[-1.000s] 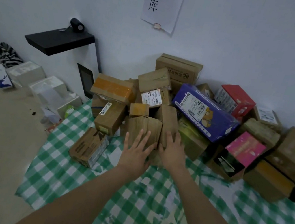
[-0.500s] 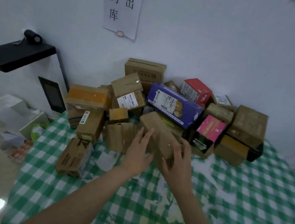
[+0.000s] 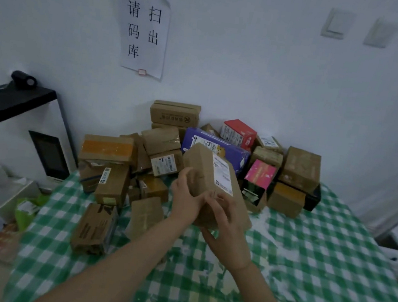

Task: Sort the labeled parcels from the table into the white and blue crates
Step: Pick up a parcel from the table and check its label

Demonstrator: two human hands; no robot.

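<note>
A brown cardboard parcel (image 3: 208, 175) with a white shipping label on its upper face is lifted above the green checked table (image 3: 302, 280), tilted with its far end up. My left hand (image 3: 186, 197) grips its left side. My right hand (image 3: 228, 229) holds its near end from below, fingers curled round the edge. Behind it a heap of parcels lies against the wall, among them a purple box (image 3: 221, 149), a red box (image 3: 239, 132) and a pink box (image 3: 260, 173). No white or blue crate shows in this view.
Brown boxes (image 3: 95, 228) lie on the table's left part. A black shelf (image 3: 7, 103) with a small camera sticks out at the left. White boxes and packets sit on the floor at the left. A paper notice (image 3: 143, 33) hangs on the wall.
Both hands closed on the brown parcel and raised it off the pile, turning its labeled face up. The view tilted up and shifted right.
</note>
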